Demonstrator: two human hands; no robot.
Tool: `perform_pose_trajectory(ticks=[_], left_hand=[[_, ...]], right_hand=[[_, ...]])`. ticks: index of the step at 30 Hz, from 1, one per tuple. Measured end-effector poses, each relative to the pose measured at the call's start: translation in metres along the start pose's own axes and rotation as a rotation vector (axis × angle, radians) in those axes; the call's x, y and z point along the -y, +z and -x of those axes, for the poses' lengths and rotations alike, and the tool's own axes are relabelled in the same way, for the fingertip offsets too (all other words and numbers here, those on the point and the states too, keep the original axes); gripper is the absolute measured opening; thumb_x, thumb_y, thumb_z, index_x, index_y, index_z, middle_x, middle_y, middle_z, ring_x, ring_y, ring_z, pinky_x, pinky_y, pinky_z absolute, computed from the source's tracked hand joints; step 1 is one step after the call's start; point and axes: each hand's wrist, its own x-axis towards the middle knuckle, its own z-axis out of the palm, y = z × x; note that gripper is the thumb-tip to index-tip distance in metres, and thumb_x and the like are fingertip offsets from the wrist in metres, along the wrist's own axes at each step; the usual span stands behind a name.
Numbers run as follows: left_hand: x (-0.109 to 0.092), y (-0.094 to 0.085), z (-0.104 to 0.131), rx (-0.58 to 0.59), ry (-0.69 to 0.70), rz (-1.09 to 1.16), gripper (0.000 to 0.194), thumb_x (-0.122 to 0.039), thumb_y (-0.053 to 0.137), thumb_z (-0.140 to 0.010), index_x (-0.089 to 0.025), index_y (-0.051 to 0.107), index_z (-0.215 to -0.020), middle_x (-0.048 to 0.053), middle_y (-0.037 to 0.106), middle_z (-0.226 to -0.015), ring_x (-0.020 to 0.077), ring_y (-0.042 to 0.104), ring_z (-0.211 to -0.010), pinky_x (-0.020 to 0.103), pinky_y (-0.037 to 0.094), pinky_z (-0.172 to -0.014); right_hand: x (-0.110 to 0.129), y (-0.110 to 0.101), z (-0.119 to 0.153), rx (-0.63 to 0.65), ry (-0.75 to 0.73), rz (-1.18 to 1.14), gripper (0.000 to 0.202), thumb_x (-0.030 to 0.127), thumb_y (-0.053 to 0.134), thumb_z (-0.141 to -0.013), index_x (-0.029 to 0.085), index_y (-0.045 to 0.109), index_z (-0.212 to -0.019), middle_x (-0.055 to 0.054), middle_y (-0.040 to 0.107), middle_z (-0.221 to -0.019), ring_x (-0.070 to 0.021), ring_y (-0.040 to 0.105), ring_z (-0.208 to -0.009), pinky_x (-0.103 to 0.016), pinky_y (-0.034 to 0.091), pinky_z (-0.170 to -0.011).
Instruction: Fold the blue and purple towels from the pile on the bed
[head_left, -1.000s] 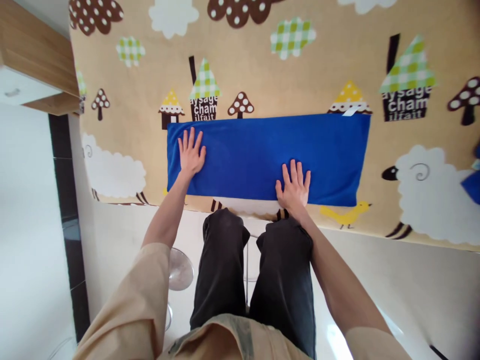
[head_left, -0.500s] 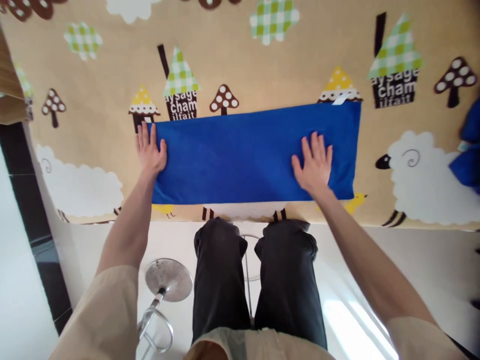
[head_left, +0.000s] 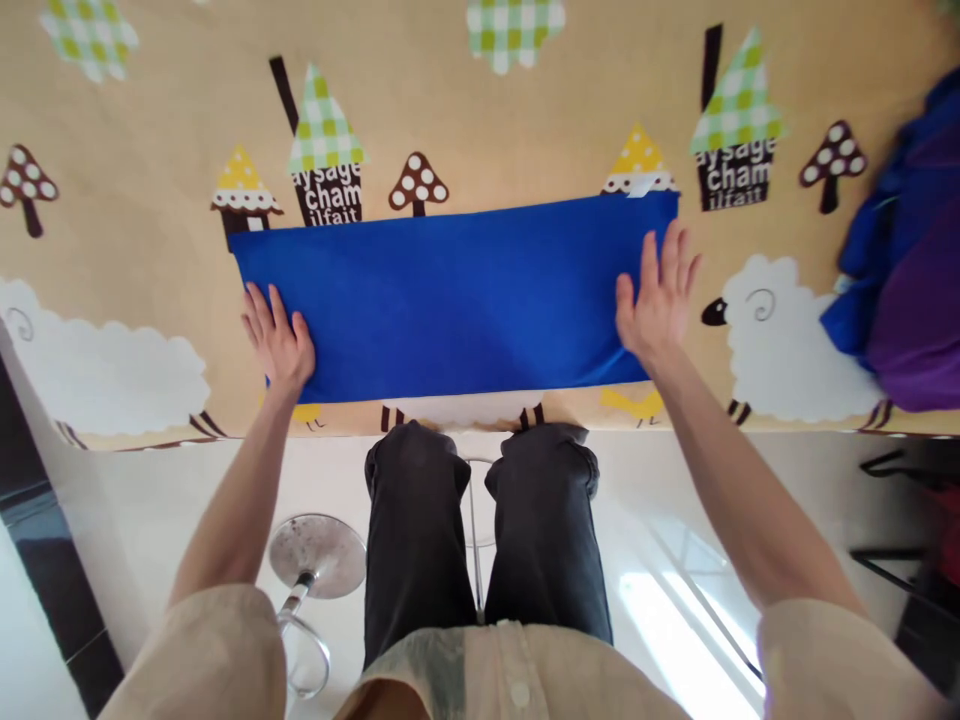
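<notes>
A long blue folded cloth (head_left: 457,300) lies flat on the patterned tablecloth (head_left: 525,130), its length running from left to right in front of me. My left hand (head_left: 279,340) rests with fingers spread on the cloth's left end, near the lower corner. At the opposite end, my right hand (head_left: 658,295) lies across the right edge, its fingers stretched out and apart. A small white tag (head_left: 641,185) sticks out from the cloth's top edge near the right. Neither hand grips anything.
Purple and blue fabric (head_left: 911,270) is heaped at the table's right side. Below the table edge are my knees in dark trousers (head_left: 420,530) and a metal stool (head_left: 319,555) on the left. Dark metal bars (head_left: 889,555) show at the lower right.
My right hand has moved right, from on the cloth to its right edge. My left hand has slid lower along the left end. The view has shifted right, showing more of the heaped fabric.
</notes>
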Motion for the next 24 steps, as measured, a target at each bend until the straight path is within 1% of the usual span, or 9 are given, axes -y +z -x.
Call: perform_pose_trajectory(ticks=[3, 6, 9, 13, 15, 17, 20, 22, 24], left_hand=[[0.01, 0.008, 0.065, -0.064, -0.1, 0.017, 0.066, -0.04, 0.035, -0.109, -0.013, 0.03, -0.169, 0.014, 0.013, -0.179, 0.026, 0.005, -0.167, 0.049, -0.002, -0.135], [0.015, 0.011, 0.11, -0.108, -0.252, 0.003, 0.069, -0.037, 0.034, -0.106, -0.01, 0.027, -0.17, 0.016, 0.014, -0.179, 0.0273, 0.006, -0.167, 0.051, 0.0, -0.135], [0.005, 0.004, 0.137, -0.065, -0.398, 0.035, 0.072, -0.036, 0.037, -0.104, -0.009, 0.026, -0.17, 0.018, 0.013, -0.178, 0.0307, 0.005, -0.167, 0.054, 0.002, -0.134], [-0.032, -0.023, 0.164, -0.018, -0.635, 0.142, 0.086, -0.031, 0.053, -0.094, 0.0, 0.022, -0.168, 0.03, 0.006, -0.176, 0.0408, 0.003, -0.166, 0.062, 0.008, -0.132], [-0.058, -0.042, 0.181, -0.053, -0.556, 0.216, 0.085, -0.027, 0.058, -0.089, 0.0, 0.029, -0.165, 0.031, 0.011, -0.175, 0.0412, 0.007, -0.165, 0.061, 0.011, -0.132], [-0.087, -0.063, 0.2, -0.073, -0.319, 0.346, 0.068, -0.026, 0.056, -0.09, -0.008, 0.048, -0.155, 0.024, 0.033, -0.17, 0.0361, 0.026, -0.162, 0.055, 0.021, -0.132], [-0.134, -0.086, 0.233, 0.036, 0.005, 0.609, 0.038, -0.03, 0.054, -0.095, -0.022, 0.07, -0.128, 0.013, 0.067, -0.14, 0.0295, 0.059, -0.137, 0.048, 0.04, -0.124], [-0.163, -0.088, 0.257, 0.159, 0.122, 0.747, 0.027, -0.032, 0.06, -0.093, -0.026, 0.076, -0.114, 0.01, 0.075, -0.123, 0.0301, 0.066, -0.124, 0.047, 0.042, -0.121], [-0.187, -0.077, 0.28, 0.305, 0.221, 0.801, 0.019, -0.028, 0.069, -0.086, -0.026, 0.079, -0.101, 0.012, 0.077, -0.112, 0.0326, 0.068, -0.12, 0.047, 0.038, -0.123]], right_hand=[[-0.012, 0.017, 0.065, 0.087, -0.071, -0.055, 0.067, 0.041, 0.03, -0.11, 0.011, 0.025, -0.17, -0.016, 0.019, -0.178, -0.0276, 0.012, -0.167, -0.058, 0.017, -0.133], [-0.036, 0.028, 0.113, 0.058, 0.093, -0.044, 0.068, 0.041, 0.028, -0.108, 0.011, 0.028, -0.169, -0.017, 0.023, -0.176, -0.03, 0.016, -0.166, -0.061, 0.018, -0.132], [-0.056, 0.022, 0.127, 0.06, 0.282, -0.079, 0.068, 0.04, 0.029, -0.106, 0.012, 0.032, -0.167, -0.019, 0.026, -0.175, -0.0314, 0.019, -0.165, -0.062, 0.021, -0.131], [-0.055, -0.017, 0.13, 0.103, 0.41, -0.245, 0.075, 0.047, 0.044, -0.099, 0.007, 0.04, -0.162, -0.027, 0.031, -0.171, -0.0383, 0.028, -0.161, -0.065, 0.029, -0.127], [-0.037, -0.046, 0.144, 0.061, 0.364, -0.367, 0.079, 0.054, 0.047, -0.097, 0.007, 0.041, -0.161, -0.028, 0.035, -0.169, -0.0394, 0.034, -0.159, -0.064, 0.032, -0.126], [-0.006, -0.077, 0.173, -0.003, 0.227, -0.479, 0.077, 0.059, 0.044, -0.099, 0.012, 0.045, -0.16, -0.024, 0.041, -0.167, -0.036, 0.04, -0.156, -0.06, 0.035, -0.126], [0.057, -0.115, 0.233, -0.012, 0.026, -0.531, 0.063, 0.054, 0.036, -0.106, 0.019, 0.051, -0.156, -0.017, 0.046, -0.166, -0.0303, 0.043, -0.155, -0.054, 0.039, -0.126], [0.096, -0.131, 0.271, 0.001, -0.039, -0.455, 0.056, 0.047, 0.035, -0.107, 0.023, 0.057, -0.153, -0.014, 0.045, -0.167, -0.0309, 0.038, -0.158, -0.054, 0.041, -0.125], [0.124, -0.138, 0.299, -0.035, -0.011, -0.319, 0.054, 0.042, 0.039, -0.106, 0.024, 0.058, -0.153, -0.012, 0.04, -0.17, -0.0366, 0.028, -0.161, -0.059, 0.039, -0.124]])
